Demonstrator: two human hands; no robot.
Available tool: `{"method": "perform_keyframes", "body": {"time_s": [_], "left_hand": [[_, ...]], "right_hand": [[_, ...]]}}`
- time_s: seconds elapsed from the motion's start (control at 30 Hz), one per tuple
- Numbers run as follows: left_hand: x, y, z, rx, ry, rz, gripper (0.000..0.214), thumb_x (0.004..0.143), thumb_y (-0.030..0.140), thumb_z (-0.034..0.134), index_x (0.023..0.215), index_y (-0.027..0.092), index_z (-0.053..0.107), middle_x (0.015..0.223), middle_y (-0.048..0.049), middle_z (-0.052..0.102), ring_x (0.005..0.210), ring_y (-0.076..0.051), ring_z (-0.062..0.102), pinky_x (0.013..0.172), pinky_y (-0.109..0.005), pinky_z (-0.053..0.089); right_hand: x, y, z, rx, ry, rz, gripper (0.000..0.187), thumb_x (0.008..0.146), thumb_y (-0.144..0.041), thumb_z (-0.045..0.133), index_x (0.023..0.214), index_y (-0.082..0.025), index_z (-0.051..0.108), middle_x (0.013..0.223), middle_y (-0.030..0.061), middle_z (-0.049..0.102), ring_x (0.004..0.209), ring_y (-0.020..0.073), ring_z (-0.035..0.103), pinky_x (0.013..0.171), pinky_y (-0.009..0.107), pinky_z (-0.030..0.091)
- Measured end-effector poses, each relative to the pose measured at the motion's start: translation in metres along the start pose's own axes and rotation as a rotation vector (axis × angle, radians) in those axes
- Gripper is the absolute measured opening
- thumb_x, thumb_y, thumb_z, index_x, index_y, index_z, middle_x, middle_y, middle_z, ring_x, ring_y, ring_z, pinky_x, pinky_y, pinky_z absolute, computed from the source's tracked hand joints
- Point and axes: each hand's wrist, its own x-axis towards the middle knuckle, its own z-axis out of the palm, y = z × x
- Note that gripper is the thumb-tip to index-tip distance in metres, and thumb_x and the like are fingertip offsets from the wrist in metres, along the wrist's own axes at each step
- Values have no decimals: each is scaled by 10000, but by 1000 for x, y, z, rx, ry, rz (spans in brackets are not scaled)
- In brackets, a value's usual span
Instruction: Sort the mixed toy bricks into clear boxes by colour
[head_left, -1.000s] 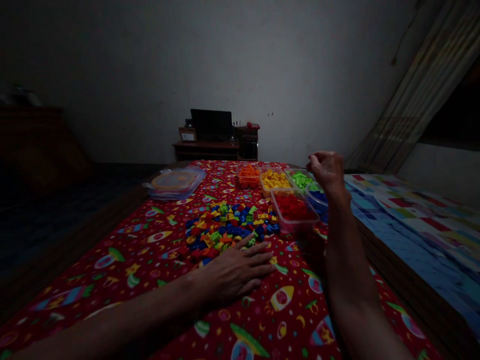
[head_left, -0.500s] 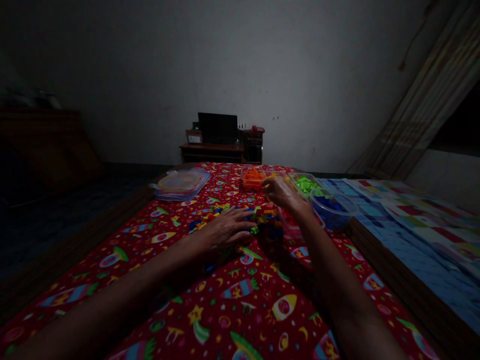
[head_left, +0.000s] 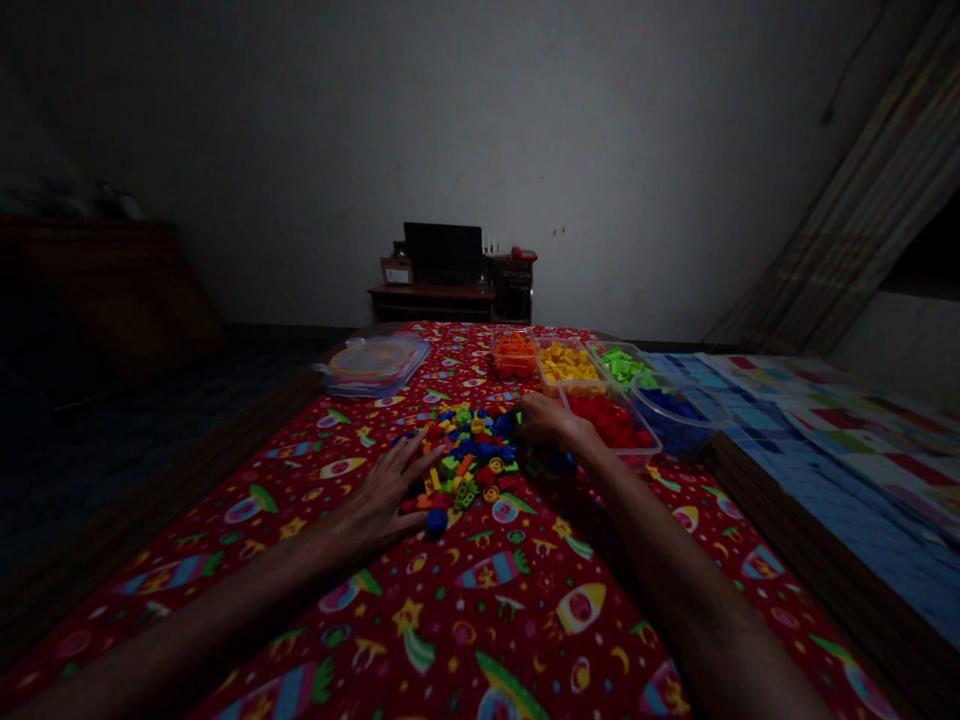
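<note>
A pile of mixed toy building bricks (head_left: 469, 455) in several colours lies on the red patterned cloth (head_left: 517, 610). My left hand (head_left: 386, 495) rests at the pile's left edge, fingers spread, holding nothing. Just by its thumb is a blue brick (head_left: 436, 522). At the pile's right side is my right hand (head_left: 551, 420), its fingers curled down and partly hidden by the hand itself, so what they touch is unclear. Close to its right stands a clear tub of red bricks (head_left: 611, 420). Behind that are tubs of yellow bricks (head_left: 568, 363) and orange bricks (head_left: 515, 350).
Tubs of green bricks (head_left: 621, 367) and blue bricks (head_left: 671, 405) stand at the right edge. Stacked lids (head_left: 375, 362) lie at the far left of the cloth. A bed with a checked cover (head_left: 847, 430) adjoins on the right; a desk with a monitor (head_left: 442, 252) stands behind.
My right hand has come back from over the yellow tub to the pile's right side. My left hand has slid left off the pile's middle, uncovering bricks.
</note>
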Motion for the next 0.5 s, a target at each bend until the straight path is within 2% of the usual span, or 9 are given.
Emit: {"method": "perform_keyframes", "body": {"time_s": [0.17, 0.3, 0.4, 0.5], "left_hand": [[47, -3, 11, -39, 18, 33, 785, 770, 465, 595, 1441, 286, 230, 1526, -94, 161, 1365, -349, 196, 1072, -517, 270], [71, 0, 18, -26, -14, -29, 815, 718, 520, 636, 1421, 318, 277, 1519, -107, 187, 1353, -396, 197, 1034, -627, 216], [81, 4, 11, -48, -49, -54, 817, 705, 592, 613, 1411, 322, 300, 1504, -114, 239, 1345, -403, 215, 1012, -677, 173], [90, 4, -7, -119, 0, -19, 784, 720, 670, 532, 1367, 245, 404, 1451, -130, 350, 1329, -362, 278, 1054, -576, 238]], "right_hand": [[2, 3, 4, 83, 24, 58, 335, 717, -124, 516, 1008, -126, 682, 935, 105, 689, 783, 175, 621, 583, 202, 388], [-1, 5, -5, 35, 98, 46, 241, 757, -177, 532, 935, -114, 682, 899, 102, 676, 738, 144, 580, 572, 198, 359], [-9, 8, -21, 25, 95, 40, 206, 779, -207, 532, 864, -99, 686, 810, 80, 664, 657, 112, 536, 539, 196, 329], [-18, 9, -36, 20, 37, 45, 196, 766, -206, 543, 839, -93, 686, 754, 59, 649, 604, 94, 509, 505, 198, 301]]}}
